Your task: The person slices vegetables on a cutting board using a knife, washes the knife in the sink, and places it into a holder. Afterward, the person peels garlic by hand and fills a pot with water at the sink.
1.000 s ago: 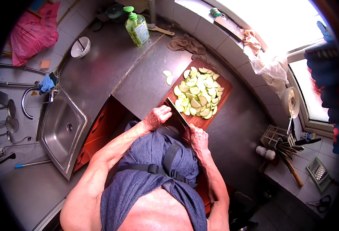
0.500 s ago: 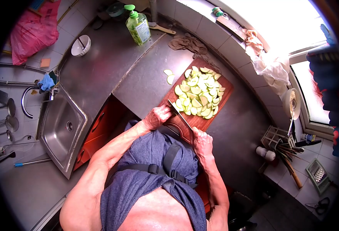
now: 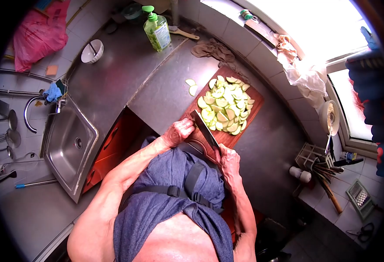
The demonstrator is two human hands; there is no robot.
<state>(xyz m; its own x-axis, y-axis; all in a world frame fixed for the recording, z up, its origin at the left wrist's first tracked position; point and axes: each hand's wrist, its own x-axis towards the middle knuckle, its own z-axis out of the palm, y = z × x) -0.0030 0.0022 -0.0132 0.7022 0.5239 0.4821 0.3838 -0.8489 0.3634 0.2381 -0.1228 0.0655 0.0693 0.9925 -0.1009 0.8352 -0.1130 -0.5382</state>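
In the middle of the frame, the right hand (image 3: 228, 160) is closed around the handle of a knife (image 3: 206, 132). The blade goes up and left from this hand, and its far end is just beside the left hand (image 3: 179, 132). The left hand has its fingers bent over the lower left edge of a red-brown board (image 3: 230, 139); whether they grip something, I cannot tell. The pale green slices (image 3: 224, 105) lie in a heap on the board, right of the upper centre of the frame. Two loose slices (image 3: 192, 90) are on the metal counter (image 3: 165, 89), left of the board. A brown cloth (image 3: 213, 50) lies near the board's upper end.
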